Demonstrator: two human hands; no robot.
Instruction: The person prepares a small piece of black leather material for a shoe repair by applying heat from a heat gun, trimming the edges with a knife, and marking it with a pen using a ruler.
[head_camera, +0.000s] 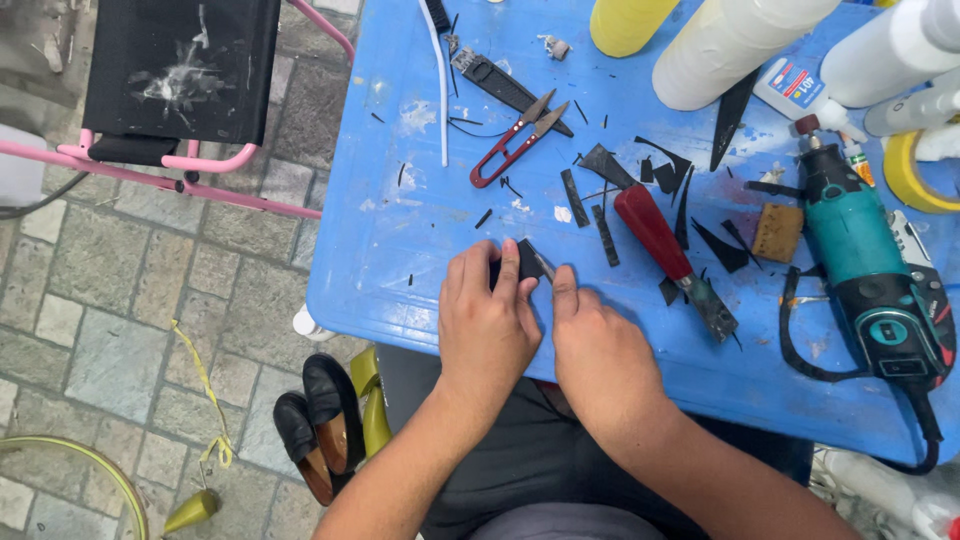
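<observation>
Overhead head view of a blue plastic work surface (420, 250) littered with black offcuts. The left hand (487, 322) lies palm down near the front edge, its fingers and thumb closed in a grip on a small flat black piece of material (527, 262), which shows only partly beyond the fingertips. The right hand (600, 350) rests just beside it; its fingers are curled together on a thin metal-tipped tool (545, 267), most of which is hidden, with the tip touching the black piece at its right edge. The piece therefore sits between the two hands, pinned against the surface.

Farther back lie red-handled thread snips (515, 142), and to the right a red-handled knife with a dark blade (655, 232). A teal and black rotary power tool (868, 270) rests near the right edge. A pair of black shoes (318, 425) stands on the stone floor below.
</observation>
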